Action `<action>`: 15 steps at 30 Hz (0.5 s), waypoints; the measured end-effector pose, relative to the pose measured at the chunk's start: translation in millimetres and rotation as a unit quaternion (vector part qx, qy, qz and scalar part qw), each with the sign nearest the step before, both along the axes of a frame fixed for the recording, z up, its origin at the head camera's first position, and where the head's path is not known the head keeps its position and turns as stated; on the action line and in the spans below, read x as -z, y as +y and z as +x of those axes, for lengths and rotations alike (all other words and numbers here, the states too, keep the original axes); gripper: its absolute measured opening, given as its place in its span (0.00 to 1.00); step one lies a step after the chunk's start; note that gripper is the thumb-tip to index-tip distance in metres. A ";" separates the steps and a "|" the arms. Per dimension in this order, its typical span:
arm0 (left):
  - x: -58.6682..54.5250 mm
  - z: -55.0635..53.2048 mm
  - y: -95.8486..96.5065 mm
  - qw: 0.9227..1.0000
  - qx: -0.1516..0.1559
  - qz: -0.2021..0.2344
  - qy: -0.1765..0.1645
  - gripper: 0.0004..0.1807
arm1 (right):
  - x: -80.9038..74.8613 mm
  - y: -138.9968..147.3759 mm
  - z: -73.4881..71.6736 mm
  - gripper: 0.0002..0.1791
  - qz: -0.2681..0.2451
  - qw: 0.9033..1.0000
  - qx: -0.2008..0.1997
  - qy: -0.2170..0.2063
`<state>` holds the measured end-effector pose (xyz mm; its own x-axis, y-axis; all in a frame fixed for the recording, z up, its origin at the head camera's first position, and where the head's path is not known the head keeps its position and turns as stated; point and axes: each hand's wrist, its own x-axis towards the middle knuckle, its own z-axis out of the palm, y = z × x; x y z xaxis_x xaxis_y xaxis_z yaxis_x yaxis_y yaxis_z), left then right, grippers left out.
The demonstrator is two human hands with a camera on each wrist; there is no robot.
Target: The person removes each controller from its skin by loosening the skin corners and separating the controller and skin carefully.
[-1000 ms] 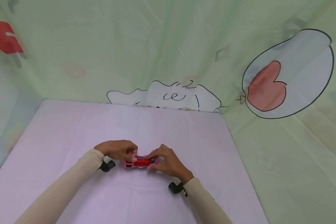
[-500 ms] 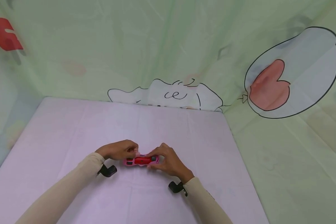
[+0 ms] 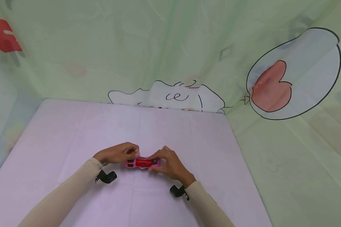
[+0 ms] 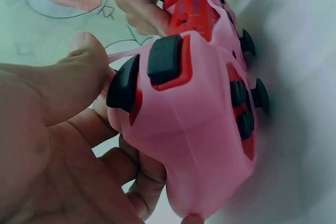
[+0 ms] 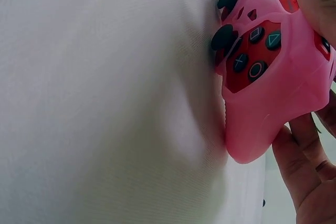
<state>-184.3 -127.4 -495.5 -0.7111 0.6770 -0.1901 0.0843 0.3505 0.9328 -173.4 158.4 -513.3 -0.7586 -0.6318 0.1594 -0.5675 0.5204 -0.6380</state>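
Observation:
A red game controller lies low over the table in a pink silicone cover, its thumbsticks turned toward the cloth. Red casing and black shoulder buttons show through the cover's openings. At one end, my left hand pinches a stretched strip of the cover beside a trigger, while its other fingers lie behind the grip. My right hand holds the opposite end, thumb on the front edge and fingers behind. Symbol buttons show in the right wrist view.
A pale pink-lilac cloth covers the table. Green printed curtains rise at the back and sides. Black wrist cameras hang below each wrist, close over the cloth.
My left hand's fingertips have moved from over the controller's front to its far edge, pulling at the cover, and the left wrist has shifted slightly. The right hand keeps its hold.

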 end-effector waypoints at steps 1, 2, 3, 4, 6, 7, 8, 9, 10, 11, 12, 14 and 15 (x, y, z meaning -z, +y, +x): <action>1.0 0.1 -0.6 1.000 -0.002 0.008 -0.006 0.13 | 0.7 0.2 0.1 0.22 -0.002 1.000 0.002 0.000; 2.4 0.5 -1.7 1.000 -0.004 0.015 -0.009 0.14 | 1.0 0.1 0.4 0.22 -0.003 1.000 0.002 0.000; 3.9 0.8 -3.1 1.000 -0.006 0.023 -0.013 0.15 | 1.7 0.1 0.3 0.22 -0.003 1.000 0.002 0.001; 5.7 1.3 -4.7 0.999 -0.008 0.030 -0.019 0.15 | 2.3 0.2 0.3 0.22 -0.002 1.000 0.002 0.003; 9.7 2.7 -8.8 0.998 -0.008 0.046 -0.029 0.16 | 3.1 0.2 0.2 0.22 0.001 1.000 0.002 0.006; 12.0 3.5 -10.9 0.998 -0.007 0.056 -0.031 0.16 | 3.1 0.2 0.1 0.22 0.002 1.000 0.001 0.007; 14.3 4.2 -12.9 0.997 -0.004 0.066 -0.032 0.15 | 2.9 0.3 0.1 0.22 0.004 1.000 0.000 0.008; 16.4 4.6 -14.6 0.997 0.000 0.074 -0.031 0.15 | 3.0 0.5 -0.1 0.22 0.007 1.000 0.000 0.008; 18.0 5.2 -16.4 0.996 0.003 0.079 -0.029 0.14 | 2.8 0.7 -0.2 0.22 0.008 1.000 0.000 0.007; 19.4 5.6 -18.3 0.996 0.008 0.084 -0.024 0.13 | 2.3 0.8 0.0 0.22 0.008 1.000 -0.001 0.005; 20.7 5.6 -19.9 0.996 0.010 0.085 -0.018 0.12 | 2.1 1.0 0.0 0.22 0.005 1.000 -0.002 0.003; 21.1 6.1 -22.5 0.996 0.016 0.086 -0.005 0.11 | 2.0 1.2 0.5 0.21 0.001 1.000 -0.001 0.000; 21.2 6.6 -24.0 0.996 0.017 0.082 0.002 0.11 | 2.2 1.2 0.7 0.22 0.000 1.000 0.000 -0.002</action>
<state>-177.7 -151.3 -516.7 -0.6882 0.7218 -0.0728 0.0962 0.1902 0.9770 -172.8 159.6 -515.5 -0.7596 -0.6313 0.1565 -0.5644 0.5202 -0.6410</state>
